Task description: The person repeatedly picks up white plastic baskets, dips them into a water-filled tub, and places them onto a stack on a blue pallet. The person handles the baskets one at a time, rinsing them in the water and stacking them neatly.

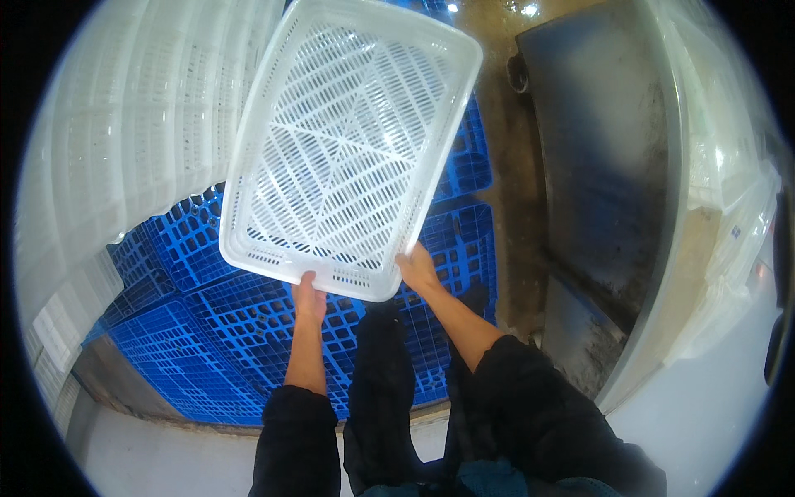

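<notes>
A white plastic basket, rectangular with a slotted bottom, is held out in front of me above blue pallets. My left hand grips its near rim, with the thumb over the edge and the fingers underneath, out of sight. At the near right corner my right hand is closed on the rim, its thumb on top. The inside of the basket holds nothing, and blue shows through its slots.
Tall stacks of white slotted baskets rise on the left. Blue plastic pallets cover the floor under me. To the right stand a dark metal panel and a pale ledge with clear plastic sheeting. Wet brown floor shows between.
</notes>
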Demonstrator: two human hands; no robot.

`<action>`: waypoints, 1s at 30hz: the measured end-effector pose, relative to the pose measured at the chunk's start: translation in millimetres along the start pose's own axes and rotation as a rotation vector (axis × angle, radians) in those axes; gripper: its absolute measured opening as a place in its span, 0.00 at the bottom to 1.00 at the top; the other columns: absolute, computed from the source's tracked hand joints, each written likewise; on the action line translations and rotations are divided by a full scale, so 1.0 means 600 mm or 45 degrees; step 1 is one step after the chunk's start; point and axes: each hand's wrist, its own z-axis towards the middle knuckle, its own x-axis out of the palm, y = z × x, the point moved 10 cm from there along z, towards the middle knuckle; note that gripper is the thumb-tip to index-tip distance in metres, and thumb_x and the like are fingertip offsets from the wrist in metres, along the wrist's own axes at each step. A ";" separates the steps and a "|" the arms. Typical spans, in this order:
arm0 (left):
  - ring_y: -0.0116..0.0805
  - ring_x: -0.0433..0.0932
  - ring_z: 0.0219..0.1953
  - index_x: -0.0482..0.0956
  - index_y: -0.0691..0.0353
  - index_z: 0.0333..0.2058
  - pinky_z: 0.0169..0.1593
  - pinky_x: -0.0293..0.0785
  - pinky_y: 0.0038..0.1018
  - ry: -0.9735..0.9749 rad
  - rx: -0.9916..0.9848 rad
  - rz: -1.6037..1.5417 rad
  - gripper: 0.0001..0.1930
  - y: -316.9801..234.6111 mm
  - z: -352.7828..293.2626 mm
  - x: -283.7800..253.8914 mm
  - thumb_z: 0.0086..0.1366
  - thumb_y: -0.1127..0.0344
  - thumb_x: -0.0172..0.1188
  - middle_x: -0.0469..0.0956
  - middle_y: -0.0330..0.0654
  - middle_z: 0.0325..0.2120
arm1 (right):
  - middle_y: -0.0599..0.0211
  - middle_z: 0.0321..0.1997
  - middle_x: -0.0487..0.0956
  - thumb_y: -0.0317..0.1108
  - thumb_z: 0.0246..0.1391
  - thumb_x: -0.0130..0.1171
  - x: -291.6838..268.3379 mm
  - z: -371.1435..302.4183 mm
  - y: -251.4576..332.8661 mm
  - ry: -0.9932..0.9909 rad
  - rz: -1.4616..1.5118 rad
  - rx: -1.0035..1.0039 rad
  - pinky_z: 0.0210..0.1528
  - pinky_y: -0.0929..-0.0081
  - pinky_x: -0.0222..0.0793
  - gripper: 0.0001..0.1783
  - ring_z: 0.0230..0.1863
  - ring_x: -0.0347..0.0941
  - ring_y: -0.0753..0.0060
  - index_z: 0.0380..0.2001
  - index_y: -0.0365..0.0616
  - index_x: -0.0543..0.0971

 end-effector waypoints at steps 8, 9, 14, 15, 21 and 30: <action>0.49 0.66 0.59 0.55 0.65 0.62 0.62 0.65 0.44 0.082 -0.031 -0.070 0.30 0.018 0.040 0.003 0.60 0.75 0.48 0.64 0.51 0.57 | 0.43 0.51 0.76 0.25 0.50 0.51 0.003 0.031 -0.013 0.045 -0.008 0.007 0.57 0.64 0.64 0.23 0.54 0.72 0.50 0.52 0.32 0.69; 0.50 0.66 0.59 0.55 0.65 0.62 0.62 0.65 0.44 0.069 -0.048 -0.041 0.30 0.019 0.048 0.003 0.60 0.75 0.48 0.64 0.51 0.58 | 0.43 0.51 0.75 0.25 0.51 0.51 0.003 0.034 -0.011 0.034 -0.013 0.007 0.57 0.64 0.64 0.24 0.54 0.71 0.49 0.53 0.32 0.69; 0.51 0.64 0.60 0.53 0.69 0.62 0.62 0.63 0.46 0.072 0.000 0.008 0.29 0.015 0.058 -0.003 0.61 0.74 0.46 0.63 0.53 0.58 | 0.41 0.51 0.75 0.26 0.51 0.50 0.007 0.030 -0.020 -0.037 -0.017 0.075 0.57 0.64 0.64 0.25 0.55 0.71 0.46 0.54 0.32 0.68; 0.51 0.65 0.60 0.54 0.70 0.61 0.62 0.64 0.47 0.087 0.028 0.015 0.28 0.010 0.056 -0.003 0.62 0.73 0.45 0.64 0.53 0.58 | 0.41 0.51 0.75 0.26 0.51 0.50 0.011 0.028 -0.019 -0.040 0.000 0.059 0.57 0.64 0.64 0.25 0.56 0.70 0.46 0.54 0.32 0.68; 0.49 0.63 0.61 0.54 0.68 0.62 0.64 0.61 0.44 0.055 0.105 -0.011 0.28 0.021 0.012 -0.001 0.64 0.70 0.46 0.63 0.52 0.59 | 0.43 0.47 0.77 0.24 0.51 0.50 -0.003 0.009 -0.014 -0.044 0.105 -0.013 0.53 0.62 0.68 0.23 0.51 0.74 0.47 0.53 0.35 0.68; 0.44 0.59 0.64 0.53 0.64 0.63 0.67 0.53 0.39 0.207 0.085 -0.313 0.32 0.039 0.040 0.039 0.62 0.61 0.51 0.61 0.46 0.61 | 0.48 0.44 0.77 0.31 0.48 0.57 0.003 0.065 -0.048 -0.023 0.239 0.084 0.52 0.67 0.67 0.26 0.46 0.74 0.57 0.49 0.30 0.64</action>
